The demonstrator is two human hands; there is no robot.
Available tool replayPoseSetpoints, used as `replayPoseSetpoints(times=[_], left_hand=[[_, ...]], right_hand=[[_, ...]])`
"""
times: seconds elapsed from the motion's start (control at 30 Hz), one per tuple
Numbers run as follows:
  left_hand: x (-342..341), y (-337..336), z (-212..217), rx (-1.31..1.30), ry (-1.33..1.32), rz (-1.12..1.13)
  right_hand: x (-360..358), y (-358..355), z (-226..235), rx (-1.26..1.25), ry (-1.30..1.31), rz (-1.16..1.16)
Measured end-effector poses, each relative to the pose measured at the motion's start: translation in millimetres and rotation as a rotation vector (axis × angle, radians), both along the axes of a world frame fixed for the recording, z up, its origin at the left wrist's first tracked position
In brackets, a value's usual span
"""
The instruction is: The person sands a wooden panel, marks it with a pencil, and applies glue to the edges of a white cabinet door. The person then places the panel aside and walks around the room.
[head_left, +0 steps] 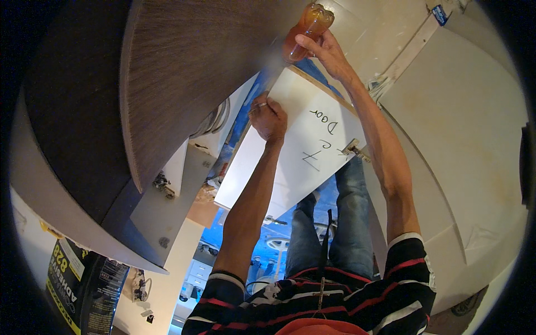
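Far lower left, you've got a black can [86,293] standing well apart from your hands. Across the upper left sweeps the dark wood-grain board [178,72], its edge curving down past your left side; it looks stiff and broad, so mind that edge.

Centre now: your left hand [268,118] is curled at the white board [296,134], near its left edge; whether it grips anything, you can't tell from here. That board looks rigid, best held by its long edges.

Top centre, there's the plastic bottle [312,21] of amber liquid, tilted, with your right hand [330,56] wrapped round its side, thumb across. It should be light, squeezable and perhaps slick; hold the middle, gently. The dark board crowds its left; more room lies to the right, before the pale panel [458,134]. Below, a metal hinge [353,148] juts beside your right forearm.
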State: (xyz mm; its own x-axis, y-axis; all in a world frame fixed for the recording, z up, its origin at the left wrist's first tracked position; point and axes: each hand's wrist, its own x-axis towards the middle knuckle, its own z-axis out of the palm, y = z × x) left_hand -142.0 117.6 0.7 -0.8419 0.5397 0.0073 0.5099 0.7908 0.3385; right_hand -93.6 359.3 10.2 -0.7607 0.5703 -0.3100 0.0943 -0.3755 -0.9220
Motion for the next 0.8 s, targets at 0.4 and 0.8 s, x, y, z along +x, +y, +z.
replayPoseSetpoints(times=[0.4,0.8], left_hand=[[1,2,2,0.014,0.007,-0.01],[2,0,1,0.039,0.006,-0.019]], right_hand=[[4,-2,-14,0.074,-0.058,-0.001],[71,-14,0,-0.147,-0.192,-0.124]])
